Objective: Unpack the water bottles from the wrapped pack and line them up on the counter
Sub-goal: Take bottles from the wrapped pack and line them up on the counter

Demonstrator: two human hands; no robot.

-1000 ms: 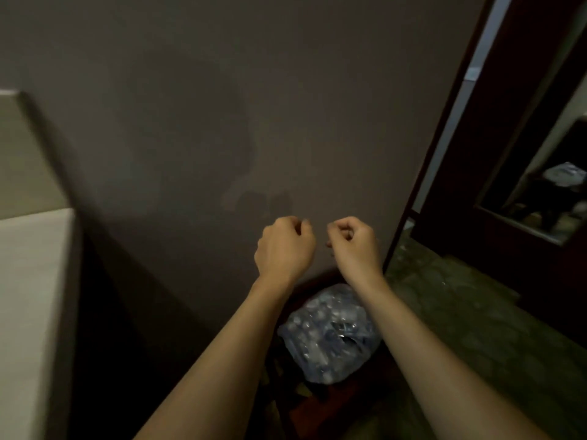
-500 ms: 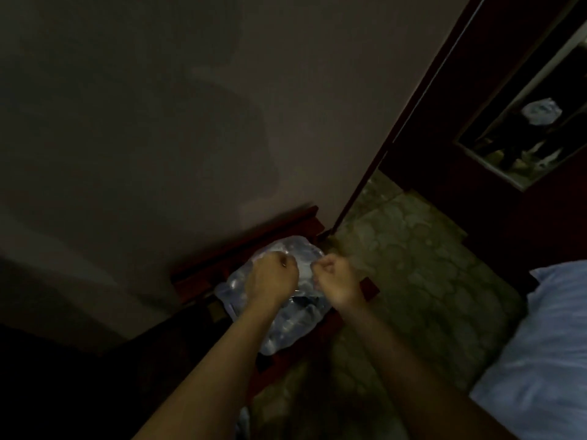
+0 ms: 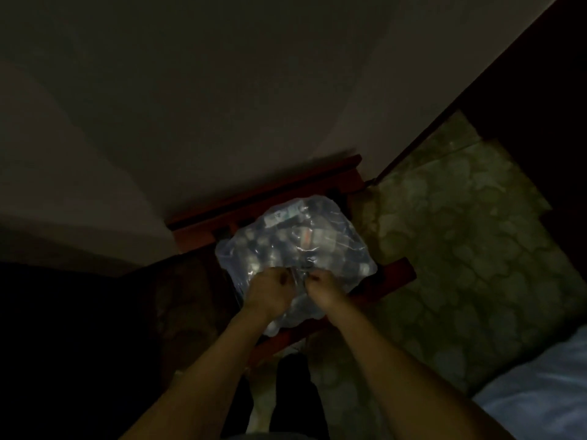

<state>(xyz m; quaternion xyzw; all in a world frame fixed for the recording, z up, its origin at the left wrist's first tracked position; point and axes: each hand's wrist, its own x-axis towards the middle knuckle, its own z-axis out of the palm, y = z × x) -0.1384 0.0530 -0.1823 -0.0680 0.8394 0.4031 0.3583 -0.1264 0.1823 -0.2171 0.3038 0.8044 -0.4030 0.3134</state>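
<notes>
Both fists, left hand (image 3: 266,292) and right hand (image 3: 324,289), pinch the wrapped pack's (image 3: 295,239) film at the stand's (image 3: 394,276) near edge; best pull steadily apart.

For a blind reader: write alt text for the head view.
Both hands, left and right, pinch the clear wrap atop a wrapped pack of water bottles sitting on a reddish wooden stand beside a wall in a dim room.

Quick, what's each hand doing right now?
Left hand: closed, pinching the plastic wrap on the pack.
Right hand: closed, pinching the same wrap.
</notes>
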